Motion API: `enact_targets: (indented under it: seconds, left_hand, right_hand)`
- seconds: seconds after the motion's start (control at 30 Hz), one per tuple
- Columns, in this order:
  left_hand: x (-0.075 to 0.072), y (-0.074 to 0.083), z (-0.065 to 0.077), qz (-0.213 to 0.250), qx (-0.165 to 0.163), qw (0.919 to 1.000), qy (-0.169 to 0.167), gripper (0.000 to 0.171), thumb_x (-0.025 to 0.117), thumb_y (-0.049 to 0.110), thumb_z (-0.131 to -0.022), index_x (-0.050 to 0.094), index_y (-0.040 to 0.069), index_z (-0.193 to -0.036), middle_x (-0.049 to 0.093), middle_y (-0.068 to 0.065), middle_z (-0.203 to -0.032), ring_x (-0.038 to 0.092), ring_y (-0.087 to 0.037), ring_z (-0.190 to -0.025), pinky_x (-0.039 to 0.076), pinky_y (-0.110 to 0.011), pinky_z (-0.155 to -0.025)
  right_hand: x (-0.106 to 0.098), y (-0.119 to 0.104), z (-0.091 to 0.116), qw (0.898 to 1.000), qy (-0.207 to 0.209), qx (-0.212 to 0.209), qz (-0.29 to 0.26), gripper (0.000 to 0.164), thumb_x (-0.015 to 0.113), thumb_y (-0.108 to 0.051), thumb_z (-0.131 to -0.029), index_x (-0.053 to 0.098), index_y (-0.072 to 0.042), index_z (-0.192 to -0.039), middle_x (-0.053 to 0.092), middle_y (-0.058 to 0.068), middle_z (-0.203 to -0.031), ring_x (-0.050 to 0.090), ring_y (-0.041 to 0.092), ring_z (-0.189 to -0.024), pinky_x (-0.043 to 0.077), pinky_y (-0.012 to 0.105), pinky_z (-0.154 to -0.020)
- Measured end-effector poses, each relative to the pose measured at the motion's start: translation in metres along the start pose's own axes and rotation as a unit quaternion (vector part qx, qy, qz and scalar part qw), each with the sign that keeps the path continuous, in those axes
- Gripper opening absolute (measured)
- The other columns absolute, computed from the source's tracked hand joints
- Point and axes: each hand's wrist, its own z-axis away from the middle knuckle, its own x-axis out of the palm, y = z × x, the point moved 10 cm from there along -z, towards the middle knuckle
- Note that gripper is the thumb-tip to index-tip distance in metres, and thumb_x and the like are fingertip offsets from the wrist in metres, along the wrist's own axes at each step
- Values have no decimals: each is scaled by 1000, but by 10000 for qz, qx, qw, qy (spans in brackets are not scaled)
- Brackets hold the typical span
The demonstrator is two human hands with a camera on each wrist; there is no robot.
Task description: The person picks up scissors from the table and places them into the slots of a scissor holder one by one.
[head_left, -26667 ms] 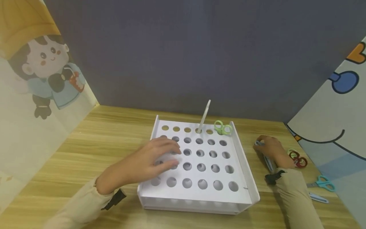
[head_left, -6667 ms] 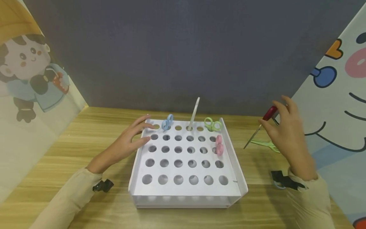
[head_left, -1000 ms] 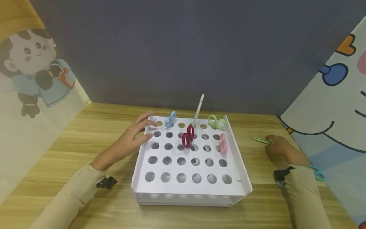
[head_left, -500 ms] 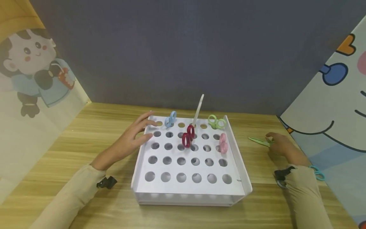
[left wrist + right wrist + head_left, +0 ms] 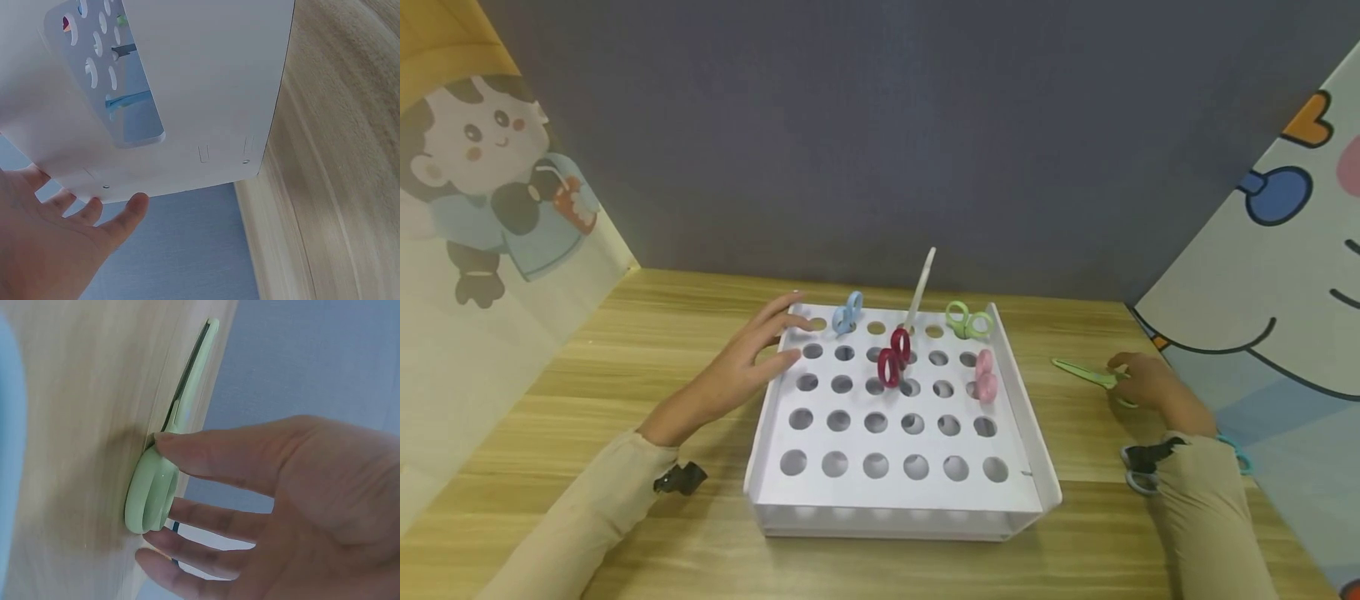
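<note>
A pair of light green scissors (image 5: 1086,372) lies on the table right of the white rack, its tip toward the rack. My right hand (image 5: 1153,387) is at its handles. In the right wrist view, the thumb (image 5: 206,453) presses near the pivot and fingers curl about the handle loops, pinching them. My left hand (image 5: 733,375) rests its relaxed, spread fingers on the upper left edge of the white holed rack (image 5: 895,496). In the rack stand blue scissors (image 5: 847,312), red scissors (image 5: 893,358), pink scissors (image 5: 986,377), other green scissors (image 5: 967,321) and a white stick-like item (image 5: 921,287).
Teal-handled scissors (image 5: 1240,457) lie partly behind the right sleeve. Light blue-grey handle loops (image 5: 1142,482) show beside the right wrist strap. A dark grey panel (image 5: 880,150) closes off the back of the wooden table (image 5: 685,333), with printed side walls left and right.
Over the last second the green scissors slid slightly left, and my right hand shifted right along them, exposing more handle. Earlier, red, pink and blue scissors entered the rack. The left hand has lately stayed still.
</note>
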Motion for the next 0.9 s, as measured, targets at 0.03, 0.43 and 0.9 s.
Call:
enact_targets:
  seconds: [0.03,0.43,0.9]
  left_hand:
    - [0,0,0,2,-7,10000,1,31,59,16,-97,60,13,-127,26,1,-161,21,-27,-149,30,-68,-108]
    - [0,0,0,41,-30,10000,18,30,59,14,-96,60,13,-127,27,1,-161,21,-28,-149,31,-68,-107]
    - [1,-1,0,35,-12,10000,5,30,58,16,-97,60,14,-127,26,1,-161,21,-28,-149,33,-67,-107]
  right_hand:
    - [0,0,0,10000,-14,0,7,52,70,-11,-81,53,17,-122,58,43,-113,55,59,-104,52,62,-79]
    - [4,4,-3,9998,-158,121,16,54,74,-21,-84,56,14,-121,59,39,-116,56,58,-103,50,65,-81]
    - [-12,-24,-7,9989,322,-255,203,26,72,-15,-86,67,8,-97,65,34,-107,61,51,-95,52,58,-78]
